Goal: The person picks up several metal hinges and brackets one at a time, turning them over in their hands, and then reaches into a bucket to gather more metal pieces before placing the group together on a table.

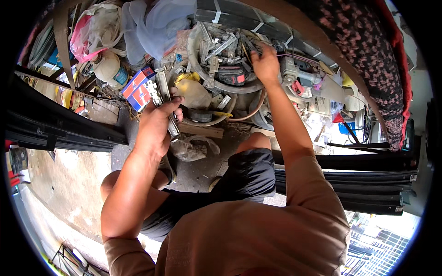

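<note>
My left hand (158, 122) is closed around several slim, shiny metal fittings (162, 86), which stick out above and below the fingers. A blue, red and white box (139, 89) is just beyond that hand, partly behind the fittings. My right hand (265, 63) reaches into the far right side of a round, dusty tub (197, 43). Its fingers are curled down at a dark, narrow piece (247, 46); what they grip is partly hidden. Loose metal parts (224, 47) fill the tub, and a black and red battery pack (231, 76) lies near its front.
A second round container (225, 118) with a yellowish bag (192, 93) stands nearer me. Left are a whitish jug (110, 68) and a pink and white plastic bag (94, 34). Long black profiles (340, 184) lie to the right. Patterned fabric (354, 50) hangs at the upper right.
</note>
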`<state>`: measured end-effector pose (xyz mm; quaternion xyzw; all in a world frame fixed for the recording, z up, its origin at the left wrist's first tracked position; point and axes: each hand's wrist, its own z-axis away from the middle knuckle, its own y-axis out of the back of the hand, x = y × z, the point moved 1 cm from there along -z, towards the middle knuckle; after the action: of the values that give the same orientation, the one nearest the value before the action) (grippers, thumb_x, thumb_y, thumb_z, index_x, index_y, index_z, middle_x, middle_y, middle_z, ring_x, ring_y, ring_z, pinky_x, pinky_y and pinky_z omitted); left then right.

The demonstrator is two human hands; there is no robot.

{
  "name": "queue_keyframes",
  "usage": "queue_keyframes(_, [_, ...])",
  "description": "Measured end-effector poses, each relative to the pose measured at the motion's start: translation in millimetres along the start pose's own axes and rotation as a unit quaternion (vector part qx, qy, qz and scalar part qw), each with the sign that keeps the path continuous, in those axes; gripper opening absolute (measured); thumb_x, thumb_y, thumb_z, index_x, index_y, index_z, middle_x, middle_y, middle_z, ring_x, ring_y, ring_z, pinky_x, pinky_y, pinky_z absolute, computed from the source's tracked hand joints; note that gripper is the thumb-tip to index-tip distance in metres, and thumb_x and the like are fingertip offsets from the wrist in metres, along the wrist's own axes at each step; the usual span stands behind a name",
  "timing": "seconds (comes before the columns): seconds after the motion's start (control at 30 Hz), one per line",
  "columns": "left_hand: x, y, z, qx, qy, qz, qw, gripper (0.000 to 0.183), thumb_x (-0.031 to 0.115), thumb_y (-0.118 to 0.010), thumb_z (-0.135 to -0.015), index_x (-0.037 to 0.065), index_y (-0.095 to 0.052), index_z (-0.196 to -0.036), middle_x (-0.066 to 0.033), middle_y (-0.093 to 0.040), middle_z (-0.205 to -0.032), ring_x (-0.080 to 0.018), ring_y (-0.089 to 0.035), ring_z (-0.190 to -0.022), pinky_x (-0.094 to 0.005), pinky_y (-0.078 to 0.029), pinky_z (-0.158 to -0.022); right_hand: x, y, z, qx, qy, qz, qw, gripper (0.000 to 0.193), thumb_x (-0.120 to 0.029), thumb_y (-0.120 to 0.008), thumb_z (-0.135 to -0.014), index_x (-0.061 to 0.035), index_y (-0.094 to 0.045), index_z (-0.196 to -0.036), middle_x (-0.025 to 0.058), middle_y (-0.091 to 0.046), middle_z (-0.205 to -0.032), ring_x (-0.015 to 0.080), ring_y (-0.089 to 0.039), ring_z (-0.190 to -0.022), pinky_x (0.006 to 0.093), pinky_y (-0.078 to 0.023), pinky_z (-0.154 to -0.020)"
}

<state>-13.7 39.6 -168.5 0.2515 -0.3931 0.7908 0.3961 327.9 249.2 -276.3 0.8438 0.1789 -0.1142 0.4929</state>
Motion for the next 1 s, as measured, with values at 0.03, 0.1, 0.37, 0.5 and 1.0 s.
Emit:
queue_keyframes(0.03, [0,0,-1,0.000,0.000,0.005,1.000,0.029,0.002,-0.069,-0.096,0.003,-0.067,-0.124,-0.0084,-0.075,-0.102,-0.0127,-0.065,-0.073,-0.0275,-0.054,-0.067,-10,-3,-1,-0.085,0.012,-0.051,0.995,0.052,-0.034,-0.076,-0.091,-0.0088,-0.065,-0.136,0.0215,-0.074,-0.111,0.0362,-0.073,-0.098,0.0434,-0.058,-0.087])
queue_keyframes(0.1, [0,1,-3,-0.001,0.000,0.003,1.000,0.029,0.001,-0.068,-0.095,0.002,-0.067,-0.124,-0.0089,-0.075,-0.103,-0.0134,-0.066,-0.074,-0.0282,-0.055,-0.067,-36,-9,0,-0.197,-0.026,-0.104,0.975,0.051,-0.041,-0.075,-0.092,-0.0126,-0.066,-0.133,0.0190,-0.076,-0.100,0.0346,-0.074,-0.089,0.0427,-0.058,-0.083])
queue_keyframes(0.37, [5,-3,6,-0.009,0.000,0.006,1.000,0.032,-0.007,-0.065,-0.090,0.002,-0.065,-0.121,-0.0108,-0.071,-0.101,-0.0162,-0.064,-0.078,-0.0289,-0.052,-0.069,-81,-8,-6,-0.399,-0.071,-0.048,0.913,0.036,-0.038,-0.064,-0.100,-0.0207,-0.070,-0.130,0.0121,-0.075,-0.075,0.0263,-0.072,-0.056,0.0397,-0.059,-0.075])
queue_keyframes(0.5, [5,-2,5,-0.002,-0.009,0.004,1.000,0.033,-0.004,-0.066,-0.091,0.000,-0.068,-0.124,-0.0112,-0.074,-0.104,-0.0166,-0.066,-0.077,-0.0295,-0.054,-0.071,-54,-16,-12,-0.207,-0.013,-0.068,0.976,0.027,-0.027,-0.064,-0.101,-0.0118,-0.075,-0.120,0.0160,-0.078,-0.098,0.0334,-0.076,-0.089,0.0410,-0.057,-0.084])
queue_keyframes(1.0, [6,-7,5,-0.008,-0.005,0.004,1.000,0.039,-0.006,-0.064,-0.085,-0.002,-0.065,-0.124,-0.0129,-0.071,-0.103,-0.0171,-0.063,-0.080,-0.0292,-0.051,-0.071,-1,24,-26,-0.115,-0.423,-0.386,0.811,0.024,-0.032,-0.060,-0.108,-0.0091,-0.066,-0.107,0.0003,-0.061,-0.073,0.0116,-0.055,-0.059,0.0287,-0.048,-0.052])
